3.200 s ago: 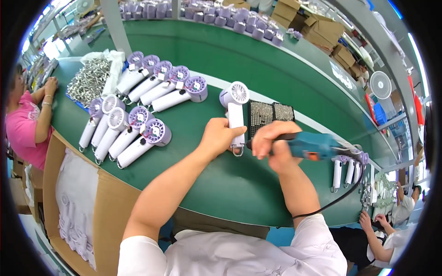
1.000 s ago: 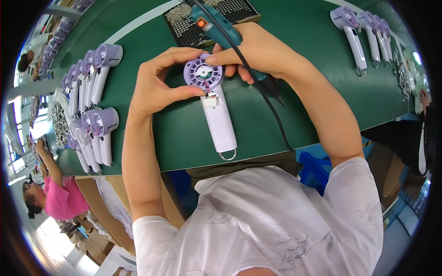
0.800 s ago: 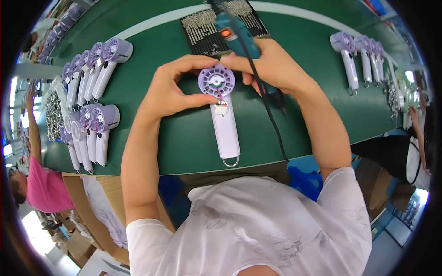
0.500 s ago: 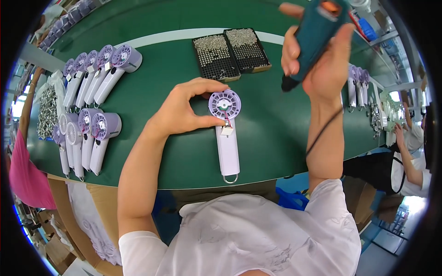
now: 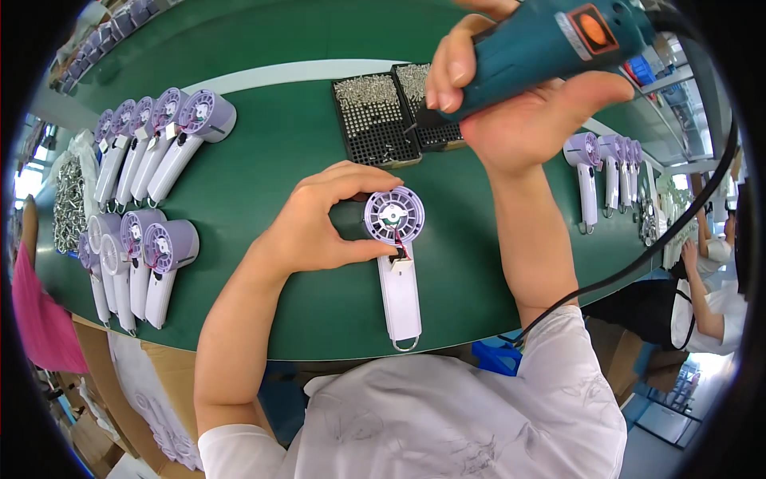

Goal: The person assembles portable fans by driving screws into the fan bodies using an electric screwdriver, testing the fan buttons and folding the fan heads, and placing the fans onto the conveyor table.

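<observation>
A handheld fan (image 5: 401, 295) with a purple round head and white handle lies on the green table, its metal ring toward me. My left hand (image 5: 319, 219) curves round the left side of the fan's head, thumb at the neck beside thin wires and a small white connector. In my right hand (image 5: 519, 128) is a teal electric screwdriver (image 5: 527, 60), held tilted with its black nose pointing down-left. The tip hovers by two black screw trays (image 5: 375, 150) with many small silver screws standing in their holes. Whether the tip touches a screw I cannot tell.
Several similar fans (image 5: 171, 247) lie in two groups at the left, more (image 5: 590, 152) at the right. A bag of metal rings (image 5: 70, 195) sits at the far left. The screwdriver's black cable (image 5: 638, 259) loops past my right arm. Other people work on both sides.
My right hand has brought the screwdriver left and lower, to the screw trays, tilting it flatter. My left hand stays on the fan. The whole view has shifted slightly.
</observation>
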The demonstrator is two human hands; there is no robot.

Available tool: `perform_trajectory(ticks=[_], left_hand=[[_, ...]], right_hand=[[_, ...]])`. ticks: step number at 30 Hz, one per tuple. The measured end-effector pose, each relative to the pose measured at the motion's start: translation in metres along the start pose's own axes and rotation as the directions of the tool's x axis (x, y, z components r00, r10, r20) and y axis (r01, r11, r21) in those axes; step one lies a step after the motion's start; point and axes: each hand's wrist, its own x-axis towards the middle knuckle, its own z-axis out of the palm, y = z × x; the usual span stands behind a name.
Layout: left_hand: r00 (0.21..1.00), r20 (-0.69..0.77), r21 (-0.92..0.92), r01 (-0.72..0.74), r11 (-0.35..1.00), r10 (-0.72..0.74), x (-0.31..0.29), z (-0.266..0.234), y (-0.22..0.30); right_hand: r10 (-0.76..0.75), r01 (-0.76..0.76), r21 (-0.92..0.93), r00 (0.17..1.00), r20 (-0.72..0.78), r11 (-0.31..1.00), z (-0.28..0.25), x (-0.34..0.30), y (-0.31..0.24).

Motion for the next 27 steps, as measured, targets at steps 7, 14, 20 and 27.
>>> perform_trajectory(ticks=[7,14,20,27], left_hand=[[0.999,-0.026,-0.004,-0.021,1.0,0.021,0.002,0.001,-0.004],[1.0,-0.021,-0.028,-0.008,1.0,0.007,-0.003,-0.001,-0.004],[1.0,-0.007,-0.054,-0.024,0.998,0.024,0.003,0.003,-0.003],[1.0,-0.018,-0.049,-0.002,0.999,0.001,-0.005,-0.003,-0.003]], right_hand=[[0.025,0.268,-0.487,0.857,0.514,0.831,-0.02,0.044,0.008],[0.062,-0.093,0.205,0.986,0.154,0.974,-0.002,0.013,0.022],[-0.192,0.506,-0.179,0.595,0.78,0.844,-0.056,0.063,0.037],[0.033,0.081,-0.644,0.986,0.163,0.761,-0.008,0.017,0.035]])
